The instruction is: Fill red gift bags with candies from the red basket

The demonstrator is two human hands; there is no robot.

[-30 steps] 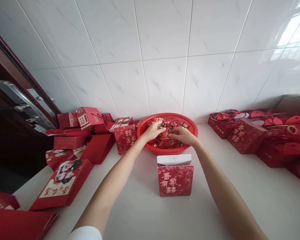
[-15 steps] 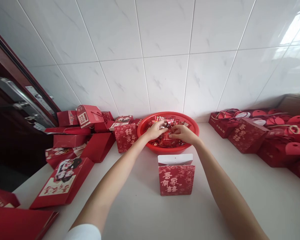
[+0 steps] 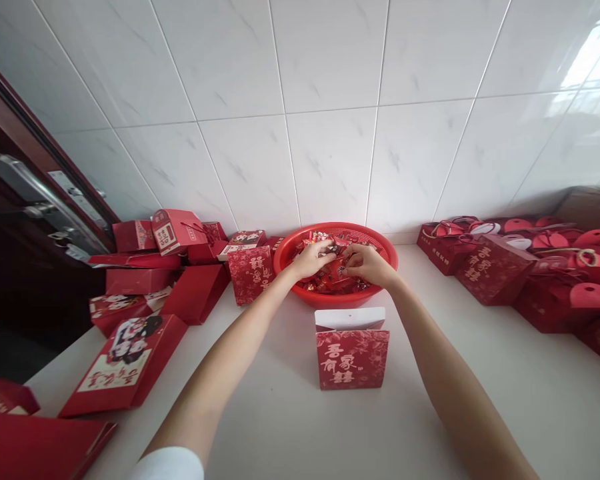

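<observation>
Both hands are over the red plastic basket (image 3: pixel 340 300), which holds red-wrapped candies (image 3: pixel 325 283). My left hand (image 3: pixel 314 259) is on the basket's left side, its fingers curled round something too small to make out. On the right side my right hand (image 3: pixel 367 264) has its fingers bent together at a red wrapped piece (image 3: pixel 338 269). Just in front of the basket stands a red gift box (image 3: pixel 353 360) with white-lined top flaps raised and Chinese lettering on its front.
Several red boxes (image 3: pixel 125 363) lie and stand at the left, one patterned box (image 3: pixel 251 275) beside the basket. More red boxes with cords (image 3: pixel 497 270) line the right side. Behind rises a tiled wall (image 3: pixel 330 160); a dark door (image 3: pixel 25 200) is at far left.
My right hand's fingers have drawn closer together and lifted slightly at the candies. My left hand has barely moved. The box in front stands where it was.
</observation>
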